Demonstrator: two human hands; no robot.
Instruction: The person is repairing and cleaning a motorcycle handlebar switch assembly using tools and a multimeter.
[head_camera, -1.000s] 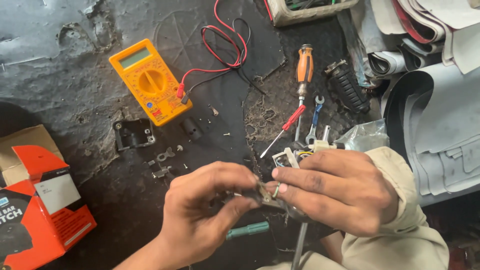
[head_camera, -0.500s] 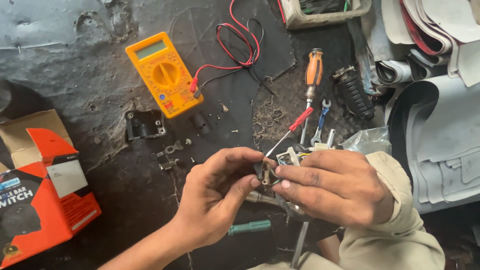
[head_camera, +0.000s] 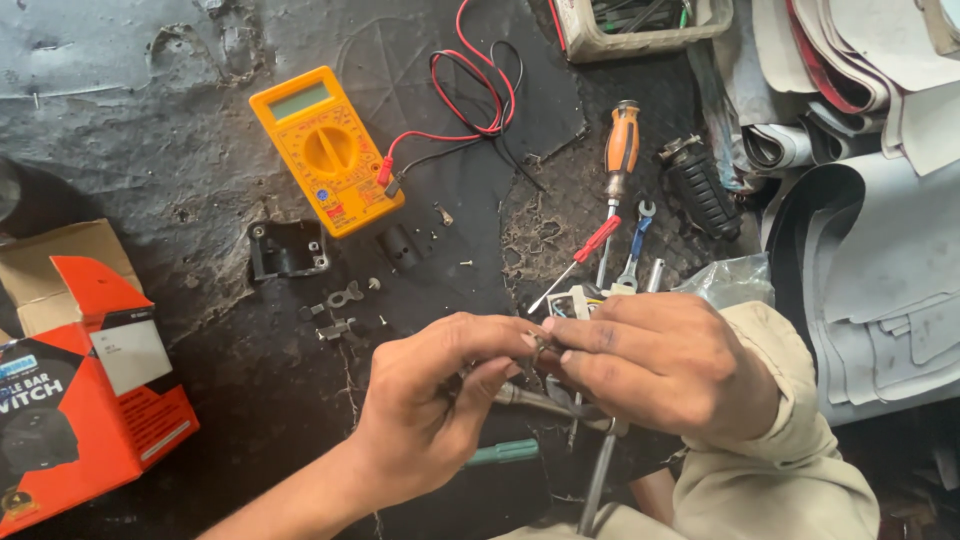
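A yellow multimeter (head_camera: 326, 150) lies on the dark bench with its red and black leads (head_camera: 480, 90) looped beside it; below it sit a black housing (head_camera: 288, 248) and scattered small bits (head_camera: 345, 310). An orange box (head_camera: 75, 400) stands at the left edge, screwdrivers (head_camera: 612, 190) and a rubber grip (head_camera: 700, 190) lie to the right, near a plastic bag (head_camera: 730, 282). The left hand (head_camera: 435, 400) and right hand (head_camera: 660, 365) meet fingertip to fingertip, both pinching a small metal part (head_camera: 540, 352); fingers hide most of it, so its long axis cannot be told. A grey rod (head_camera: 600, 470) and green handle (head_camera: 505, 453) lie under the hands. Since half a second ago the hands have closed tighter together and the view has shifted a little
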